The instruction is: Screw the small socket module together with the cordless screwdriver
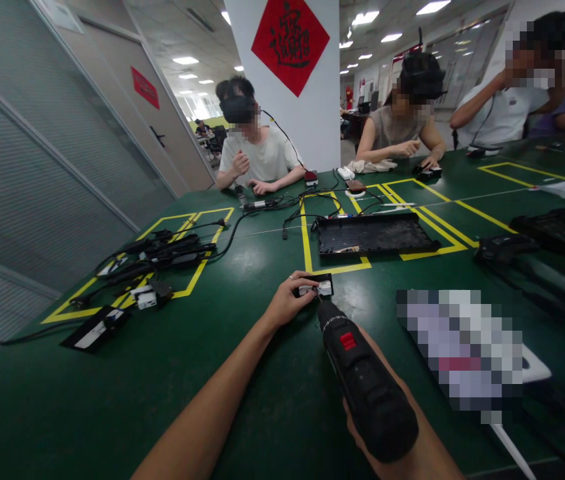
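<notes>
My left hand [288,299] holds a small black case with a white part in it [325,287] against the green table, thumb and fingers closed at its left side. My right hand [353,427] is wrapped round the handle of a black cordless drill [362,380] with a red switch on top. The drill points away from me, and its tip meets the case beside my left fingertips. Exactly what the tip touches is too small to tell. Most of my right hand is hidden under the drill body.
A long black tray [377,235] lies beyond the case within yellow tape. To the left are tangled black cables [162,252] and a black plate with a white strip [93,333]. A blurred-out device [457,347] lies at right. Several people sit across the table [242,400].
</notes>
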Available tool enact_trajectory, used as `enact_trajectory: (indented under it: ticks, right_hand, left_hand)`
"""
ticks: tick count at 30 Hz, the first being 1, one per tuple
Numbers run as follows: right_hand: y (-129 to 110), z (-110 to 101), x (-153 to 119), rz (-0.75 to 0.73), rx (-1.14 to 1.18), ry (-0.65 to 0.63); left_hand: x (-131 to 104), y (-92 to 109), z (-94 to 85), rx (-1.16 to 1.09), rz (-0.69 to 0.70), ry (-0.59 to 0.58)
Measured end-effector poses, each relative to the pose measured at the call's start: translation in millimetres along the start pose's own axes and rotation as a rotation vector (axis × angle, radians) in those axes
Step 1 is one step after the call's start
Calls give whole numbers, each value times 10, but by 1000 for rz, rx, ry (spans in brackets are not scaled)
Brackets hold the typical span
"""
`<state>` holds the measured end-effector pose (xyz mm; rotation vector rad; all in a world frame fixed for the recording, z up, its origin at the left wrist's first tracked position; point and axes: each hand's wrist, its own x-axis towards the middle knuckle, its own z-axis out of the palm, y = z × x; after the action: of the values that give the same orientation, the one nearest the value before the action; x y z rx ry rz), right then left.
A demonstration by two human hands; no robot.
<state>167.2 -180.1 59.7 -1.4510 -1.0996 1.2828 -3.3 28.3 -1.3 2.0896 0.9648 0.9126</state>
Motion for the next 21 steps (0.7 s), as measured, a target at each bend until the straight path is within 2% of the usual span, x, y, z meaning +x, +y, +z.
enact_trajectory:
  ticks: [5, 10, 13, 18, 21]
  right_hand:
    - [26, 42, -1, 30, -59, 50]
    - [172, -5, 68, 18, -33, -11]
    - [185, -27, 89, 48, -66, 3]
    - [164, 52, 26, 23, 190, 21]
    - [170, 95, 6, 43, 254, 3]
  left_hand:
    - [-1, -8, -1, 4, 5, -11]
    - [-14, 30, 2, 7, 9, -24]
    - [-21, 59, 5, 15, -1, -24]
    - [-26, 79, 4, 18, -2, -24]
    - [-26, 81, 1, 12, -9, -28]
